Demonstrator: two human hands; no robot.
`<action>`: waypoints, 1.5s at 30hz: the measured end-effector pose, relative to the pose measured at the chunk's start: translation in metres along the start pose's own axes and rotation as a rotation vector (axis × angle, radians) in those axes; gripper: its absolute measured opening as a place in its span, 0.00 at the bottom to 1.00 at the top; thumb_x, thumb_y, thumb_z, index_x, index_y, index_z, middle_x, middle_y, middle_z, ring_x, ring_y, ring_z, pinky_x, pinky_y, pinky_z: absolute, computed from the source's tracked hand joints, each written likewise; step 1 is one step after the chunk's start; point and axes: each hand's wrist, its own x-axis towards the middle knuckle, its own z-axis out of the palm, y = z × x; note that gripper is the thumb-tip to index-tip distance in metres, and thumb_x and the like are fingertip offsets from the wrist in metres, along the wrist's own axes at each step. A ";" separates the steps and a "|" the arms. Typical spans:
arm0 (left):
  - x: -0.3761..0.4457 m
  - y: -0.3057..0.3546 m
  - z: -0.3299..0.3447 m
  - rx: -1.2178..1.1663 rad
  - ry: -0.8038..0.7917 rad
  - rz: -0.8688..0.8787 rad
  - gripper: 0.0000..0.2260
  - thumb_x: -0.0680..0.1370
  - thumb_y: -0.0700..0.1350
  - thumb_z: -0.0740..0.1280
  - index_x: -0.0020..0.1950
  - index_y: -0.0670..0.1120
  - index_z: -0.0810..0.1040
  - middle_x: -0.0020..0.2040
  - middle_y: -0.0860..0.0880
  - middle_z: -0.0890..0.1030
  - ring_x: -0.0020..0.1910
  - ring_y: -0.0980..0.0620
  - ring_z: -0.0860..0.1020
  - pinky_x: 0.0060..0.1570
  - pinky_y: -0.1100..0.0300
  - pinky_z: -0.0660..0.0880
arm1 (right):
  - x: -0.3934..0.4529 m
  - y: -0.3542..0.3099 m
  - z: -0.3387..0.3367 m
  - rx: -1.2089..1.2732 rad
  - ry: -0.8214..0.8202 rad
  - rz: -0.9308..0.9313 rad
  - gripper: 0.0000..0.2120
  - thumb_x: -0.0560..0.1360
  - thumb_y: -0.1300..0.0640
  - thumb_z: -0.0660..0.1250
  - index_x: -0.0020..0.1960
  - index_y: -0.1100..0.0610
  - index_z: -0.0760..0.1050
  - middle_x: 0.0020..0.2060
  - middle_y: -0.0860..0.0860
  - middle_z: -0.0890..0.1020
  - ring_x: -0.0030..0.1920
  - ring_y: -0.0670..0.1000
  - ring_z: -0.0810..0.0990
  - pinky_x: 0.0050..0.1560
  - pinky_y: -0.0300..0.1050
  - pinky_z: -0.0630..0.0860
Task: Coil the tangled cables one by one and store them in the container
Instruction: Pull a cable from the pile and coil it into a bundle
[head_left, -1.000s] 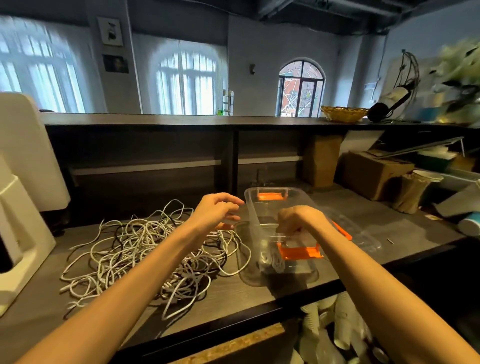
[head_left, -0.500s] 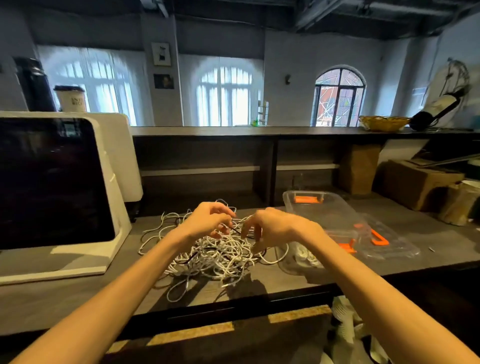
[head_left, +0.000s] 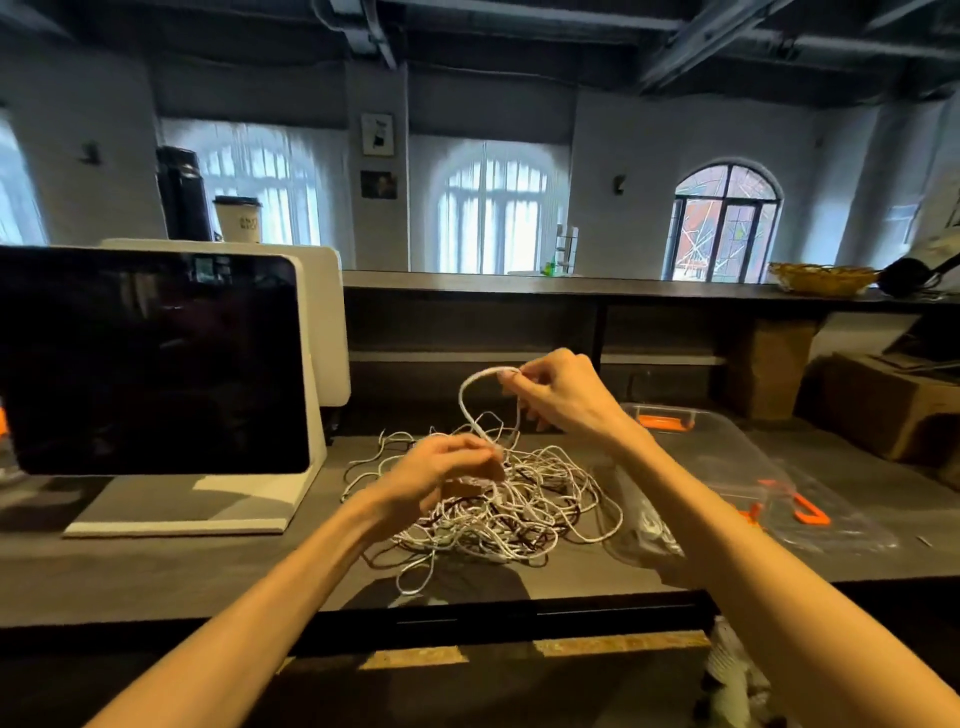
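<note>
A tangled heap of white and dark cables (head_left: 524, 499) lies on the dark counter (head_left: 156, 566). My right hand (head_left: 561, 395) is raised above the heap and pinches one end of a white cable (head_left: 467, 395) that arcs down to my left hand (head_left: 447, 467). My left hand pinches the same cable just above the pile. A clear plastic container (head_left: 727, 457) with orange latches stands to the right of the heap, and a coiled white cable shows through its near wall. Its clear lid (head_left: 810, 514) lies beside it.
A white point-of-sale screen (head_left: 150, 364) stands on the left of the counter. Cardboard boxes (head_left: 883, 405) sit at the far right. A raised bar shelf (head_left: 571, 288) runs behind, holding a woven basket (head_left: 821, 278). Stacked cups (head_left: 732, 670) show below the counter edge.
My right hand has left the container, come to the heap and lifted a white cable end up. My left hand now pinches that cable lower down. The camera has turned left.
</note>
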 end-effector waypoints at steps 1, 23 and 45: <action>0.002 0.004 -0.002 -0.064 0.039 0.044 0.15 0.74 0.43 0.74 0.60 0.43 0.80 0.55 0.41 0.82 0.57 0.45 0.81 0.66 0.42 0.75 | 0.005 -0.005 -0.005 0.000 0.016 -0.005 0.16 0.81 0.48 0.68 0.47 0.59 0.86 0.32 0.54 0.84 0.32 0.52 0.84 0.32 0.43 0.82; 0.003 0.085 -0.054 0.287 0.202 0.173 0.11 0.79 0.49 0.70 0.47 0.41 0.84 0.27 0.52 0.68 0.25 0.56 0.64 0.26 0.65 0.61 | 0.047 -0.007 -0.047 0.129 0.286 -0.019 0.18 0.83 0.41 0.62 0.44 0.50 0.82 0.44 0.44 0.82 0.47 0.42 0.78 0.48 0.38 0.71; -0.003 0.089 -0.062 0.248 0.391 -0.117 0.15 0.78 0.49 0.72 0.36 0.43 0.77 0.25 0.51 0.67 0.23 0.56 0.62 0.24 0.63 0.59 | 0.021 0.043 -0.012 -0.607 0.254 -0.027 0.21 0.80 0.35 0.62 0.51 0.49 0.86 0.36 0.51 0.85 0.37 0.53 0.80 0.39 0.45 0.69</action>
